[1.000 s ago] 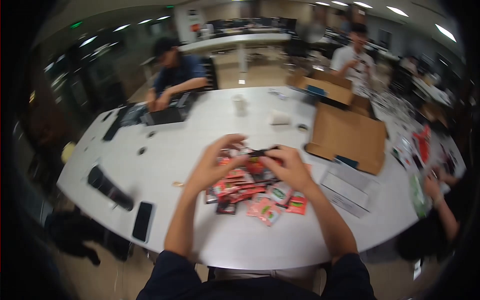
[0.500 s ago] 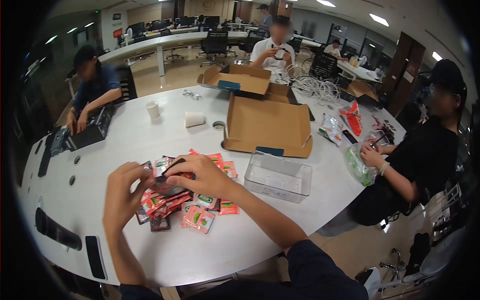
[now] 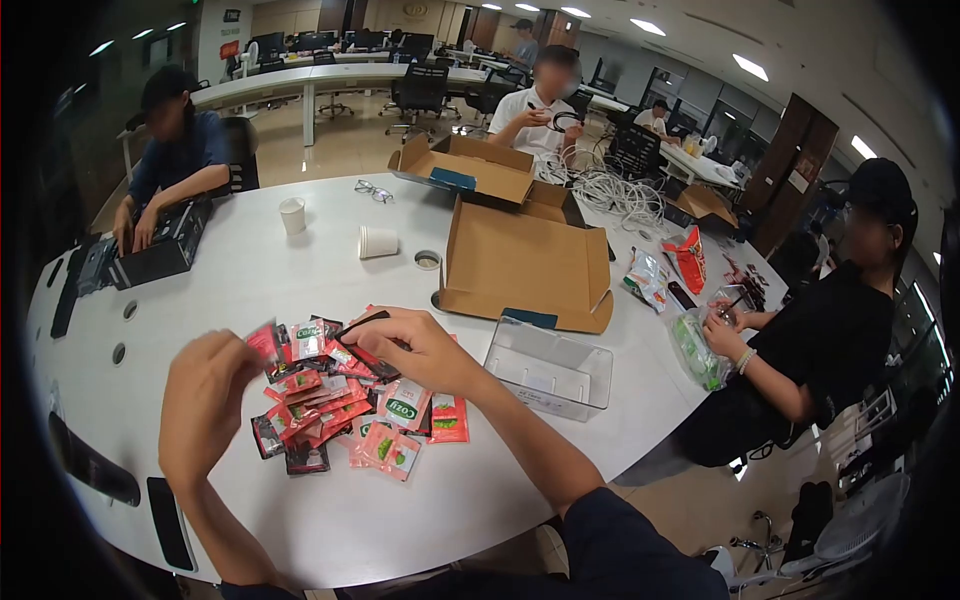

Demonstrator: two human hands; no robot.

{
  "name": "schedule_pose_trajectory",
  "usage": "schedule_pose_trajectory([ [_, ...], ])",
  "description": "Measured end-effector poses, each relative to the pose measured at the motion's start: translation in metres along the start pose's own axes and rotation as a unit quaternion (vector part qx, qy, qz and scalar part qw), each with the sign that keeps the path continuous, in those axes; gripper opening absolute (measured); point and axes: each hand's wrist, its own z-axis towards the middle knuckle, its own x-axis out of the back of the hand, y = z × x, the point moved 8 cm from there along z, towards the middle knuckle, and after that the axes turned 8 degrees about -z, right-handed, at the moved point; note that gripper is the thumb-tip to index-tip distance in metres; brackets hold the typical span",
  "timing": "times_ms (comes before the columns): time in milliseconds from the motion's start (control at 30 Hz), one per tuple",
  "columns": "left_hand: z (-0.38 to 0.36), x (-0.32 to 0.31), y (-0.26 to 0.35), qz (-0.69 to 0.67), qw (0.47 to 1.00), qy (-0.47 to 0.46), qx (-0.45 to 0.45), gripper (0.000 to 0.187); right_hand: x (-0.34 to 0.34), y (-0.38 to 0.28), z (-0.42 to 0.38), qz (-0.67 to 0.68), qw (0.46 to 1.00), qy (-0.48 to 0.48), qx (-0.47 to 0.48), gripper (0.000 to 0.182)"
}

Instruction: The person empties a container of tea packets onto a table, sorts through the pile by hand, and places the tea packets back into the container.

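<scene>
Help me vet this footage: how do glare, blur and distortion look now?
Head view: fisheye distortion bows the table and darkens the corners; head view: ceiling lights look blown out; head view: the sachets look fairly crisp, the left hand slightly blurred.

looked forward and down from head height, over the near edge of the white table (image 3: 440, 530). caught the left hand (image 3: 210, 395) and the right hand (image 3: 410, 347) from above and behind, at close range, left of centre. reached beyond to distant desks (image 3: 355, 78) and the ceiling (image 3: 690, 40), wide-angled, with dark rounded corners.
</scene>
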Motion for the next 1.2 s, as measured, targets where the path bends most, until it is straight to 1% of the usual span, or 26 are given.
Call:
schedule_pose_trajectory([
  [33, -0.005, -0.007, 0.007, -0.153, 0.984, -0.08, -0.047, 0.016, -0.001, 0.006, -0.001, 0.0, 1.0, -0.004, -0.017, 0.041],
  [67, -0.005, -0.002, 0.011, -0.157, 0.983, -0.082, -0.044, 0.016, -0.002, 0.01, -0.002, 0.003, 1.0, -0.008, -0.029, 0.045],
  [100, -0.009, -0.01, 0.033, -0.269, 0.939, -0.192, -0.096, 0.017, -0.002, 0.013, -0.002, 0.005, 0.999, -0.012, -0.032, 0.045],
  [133, -0.018, -0.015, 0.053, -0.373, 0.867, -0.295, -0.145, 0.018, -0.004, 0.013, -0.001, 0.011, 0.999, -0.025, -0.026, 0.05],
  [167, -0.02, -0.017, 0.052, -0.374, 0.868, -0.294, -0.142, 0.018, -0.006, 0.012, 0.0, 0.017, 0.999, -0.036, -0.019, 0.054],
  [200, -0.017, -0.022, 0.037, -0.285, 0.922, -0.247, -0.085, 0.016, -0.007, 0.012, 0.0, 0.018, 0.999, -0.039, -0.018, 0.054],
  [267, -0.003, -0.016, 0.005, -0.066, 0.99, -0.12, 0.034, 0.011, -0.012, 0.014, -0.002, 0.02, 0.997, -0.065, -0.034, 0.061],
  [300, 0.004, -0.009, -0.01, 0.042, 0.997, -0.031, 0.061, 0.01, -0.015, 0.019, -0.003, 0.003, 0.995, -0.087, -0.057, 0.062],
  [333, 0.006, 0.001, -0.021, 0.151, 0.983, 0.058, 0.088, 0.009, -0.016, 0.018, -0.003, 0.004, 0.994, -0.09, -0.055, 0.062],
  [400, 0.002, 0.007, -0.028, 0.151, 0.983, 0.057, 0.087, 0.012, -0.017, 0.014, -0.002, -0.009, 0.996, -0.088, -0.032, 0.064],
  [433, 0.0, 0.005, -0.017, 0.028, 0.999, 0.017, 0.022, 0.013, -0.018, 0.014, -0.002, -0.007, 0.996, -0.085, -0.018, 0.066],
  [467, -0.003, 0.006, -0.005, -0.096, 0.994, -0.026, -0.044, 0.014, -0.019, 0.017, -0.002, -0.005, 0.996, -0.082, -0.019, 0.066],
  [500, -0.008, -0.002, 0.007, -0.216, 0.962, -0.146, -0.075, 0.016, -0.019, 0.019, -0.002, 0.001, 0.996, -0.083, -0.02, 0.066],
  [533, -0.013, -0.01, 0.025, -0.286, 0.915, -0.266, -0.098, 0.016, -0.02, 0.02, -0.002, 0.007, 0.996, -0.084, -0.021, 0.066],
  [600, -0.021, -0.026, 0.043, -0.34, 0.861, -0.361, -0.116, 0.015, -0.019, 0.015, -0.002, 0.021, 0.996, -0.089, -0.018, 0.067],
  [633, -0.021, -0.03, 0.045, -0.34, 0.861, -0.361, -0.117, 0.015, -0.019, 0.012, -0.002, 0.034, 0.995, -0.096, -0.015, 0.067],
  [667, -0.013, -0.033, 0.032, -0.247, 0.922, -0.288, -0.073, 0.014, -0.02, 0.01, -0.003, 0.034, 0.995, -0.096, -0.015, 0.067],
  [700, -0.005, -0.032, 0.019, -0.15, 0.966, -0.209, -0.029, 0.014, -0.021, 0.005, -0.003, 0.043, 0.995, -0.091, 0.002, 0.063],
  [733, 0.001, -0.028, 0.005, -0.036, 0.992, -0.119, 0.018, 0.015, -0.022, 0.0, -0.004, 0.053, 0.995, -0.086, 0.019, 0.059],
  [800, 0.007, -0.023, -0.014, 0.065, 0.995, -0.028, 0.069, 0.014, -0.025, -0.003, -0.005, 0.052, 0.995, -0.079, 0.021, 0.061],
  [833, 0.007, -0.022, -0.013, 0.066, 0.995, -0.029, 0.067, 0.014, -0.025, -0.003, -0.004, 0.051, 0.996, -0.073, 0.024, 0.063],
  [900, 0.007, -0.032, -0.001, -0.051, 0.994, -0.093, 0.01, 0.012, -0.026, -0.002, -0.004, 0.035, 0.997, -0.062, 0.044, 0.066],
  [967, 0.006, -0.036, 0.007, -0.076, 0.99, -0.117, 0.006, 0.012, -0.027, -0.005, -0.007, 0.023, 0.996, -0.056, 0.06, 0.069],
  [1000, 0.005, -0.04, 0.013, -0.1, 0.986, -0.136, 0.002, 0.011, -0.031, -0.008, -0.009, 0.022, 0.995, -0.082, 0.048, 0.072],
  [1067, 0.008, -0.042, 0.011, -0.077, 0.988, -0.132, 0.014, 0.01, -0.035, -0.011, -0.011, 0.023, 0.993, -0.111, 0.036, 0.075],
  [1200, 0.009, -0.046, 0.006, -0.128, 0.976, -0.176, 0.01, 0.008, -0.036, -0.009, -0.012, -0.033, 0.993, -0.112, 0.034, 0.076],
])
